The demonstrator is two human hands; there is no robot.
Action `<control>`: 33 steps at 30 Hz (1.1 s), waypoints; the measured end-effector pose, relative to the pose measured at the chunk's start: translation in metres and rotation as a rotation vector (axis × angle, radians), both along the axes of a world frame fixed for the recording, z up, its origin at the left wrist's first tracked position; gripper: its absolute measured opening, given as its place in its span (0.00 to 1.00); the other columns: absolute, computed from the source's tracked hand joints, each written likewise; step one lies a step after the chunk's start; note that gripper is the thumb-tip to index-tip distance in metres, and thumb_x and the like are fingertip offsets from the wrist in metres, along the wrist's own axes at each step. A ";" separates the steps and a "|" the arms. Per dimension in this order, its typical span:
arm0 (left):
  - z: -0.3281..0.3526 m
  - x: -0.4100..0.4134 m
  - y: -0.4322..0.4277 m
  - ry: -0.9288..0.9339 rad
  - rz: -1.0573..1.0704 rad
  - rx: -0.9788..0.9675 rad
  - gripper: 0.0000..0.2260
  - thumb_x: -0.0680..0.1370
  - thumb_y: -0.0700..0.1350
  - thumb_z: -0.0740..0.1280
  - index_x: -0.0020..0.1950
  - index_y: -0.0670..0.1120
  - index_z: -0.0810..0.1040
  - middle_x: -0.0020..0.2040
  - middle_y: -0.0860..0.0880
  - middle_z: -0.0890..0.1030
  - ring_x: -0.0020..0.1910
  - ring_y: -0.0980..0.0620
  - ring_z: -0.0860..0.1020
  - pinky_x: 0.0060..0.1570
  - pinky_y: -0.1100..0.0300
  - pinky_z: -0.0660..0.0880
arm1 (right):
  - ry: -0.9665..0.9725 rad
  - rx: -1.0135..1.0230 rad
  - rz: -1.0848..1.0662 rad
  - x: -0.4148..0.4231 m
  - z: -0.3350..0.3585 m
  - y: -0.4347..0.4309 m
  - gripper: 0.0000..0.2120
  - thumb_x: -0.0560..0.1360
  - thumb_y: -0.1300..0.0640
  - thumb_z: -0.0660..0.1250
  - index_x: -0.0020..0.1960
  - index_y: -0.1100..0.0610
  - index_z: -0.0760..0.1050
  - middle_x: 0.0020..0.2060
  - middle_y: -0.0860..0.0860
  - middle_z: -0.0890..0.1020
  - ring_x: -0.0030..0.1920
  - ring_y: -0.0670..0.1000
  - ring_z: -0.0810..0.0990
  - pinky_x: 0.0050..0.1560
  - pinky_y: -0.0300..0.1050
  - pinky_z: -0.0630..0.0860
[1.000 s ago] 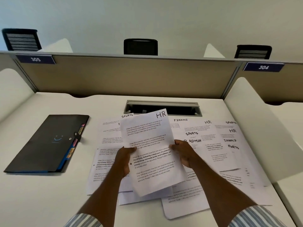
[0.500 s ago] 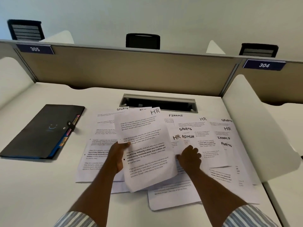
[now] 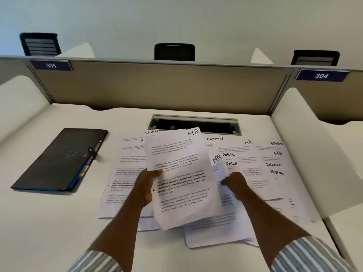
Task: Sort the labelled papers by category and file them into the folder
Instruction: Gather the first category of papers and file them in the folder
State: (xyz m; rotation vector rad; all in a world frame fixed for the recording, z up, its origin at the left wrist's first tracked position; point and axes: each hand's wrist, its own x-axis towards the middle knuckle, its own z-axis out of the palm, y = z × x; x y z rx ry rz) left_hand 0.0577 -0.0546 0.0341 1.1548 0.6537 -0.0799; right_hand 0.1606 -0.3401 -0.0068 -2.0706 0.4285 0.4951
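My left hand (image 3: 146, 188) holds a printed sheet headed HR (image 3: 182, 179) by its left edge, lifted above the desk. My right hand (image 3: 234, 183) grips the lower edge of a second HR sheet (image 3: 219, 163), raised just right of the first. Beneath both lies a spread of labelled papers (image 3: 255, 173) headed SPORTS, FINANCE, HR and ADMIN, overlapping each other across the desk. A closed black folder (image 3: 59, 161) with coloured tabs along its right edge lies flat at the left, apart from the papers.
A grey cable tray opening (image 3: 194, 124) is set in the white desk (image 3: 49, 222) behind the papers. A beige partition (image 3: 157, 87) closes the back, and white side dividers (image 3: 314, 154) flank the desk. Chair backs show beyond the partition.
My right hand let go of the first HR sheet, reached to the pile on the right and picked up a second HR sheet. The left hand kept its sheet.
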 end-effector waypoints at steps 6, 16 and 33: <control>-0.001 0.004 -0.008 0.005 -0.045 -0.041 0.15 0.75 0.38 0.67 0.62 0.43 0.79 0.55 0.38 0.84 0.52 0.34 0.82 0.48 0.40 0.80 | 0.048 0.284 0.082 0.009 0.032 -0.022 0.07 0.70 0.69 0.70 0.47 0.63 0.76 0.41 0.62 0.83 0.29 0.54 0.83 0.28 0.43 0.78; -0.010 0.036 -0.055 -0.045 -0.185 -0.040 0.16 0.75 0.37 0.70 0.62 0.44 0.78 0.55 0.41 0.85 0.53 0.38 0.83 0.53 0.39 0.79 | 0.061 0.582 0.038 0.020 0.044 -0.063 0.14 0.74 0.68 0.66 0.59 0.62 0.75 0.53 0.64 0.83 0.48 0.64 0.83 0.47 0.60 0.81; -0.007 0.066 -0.083 -0.041 -0.248 -0.032 0.15 0.76 0.38 0.70 0.63 0.42 0.78 0.55 0.39 0.84 0.53 0.36 0.83 0.54 0.34 0.78 | -0.067 0.670 -0.049 0.039 0.048 -0.082 0.13 0.76 0.66 0.65 0.59 0.66 0.75 0.53 0.64 0.82 0.46 0.61 0.82 0.45 0.53 0.81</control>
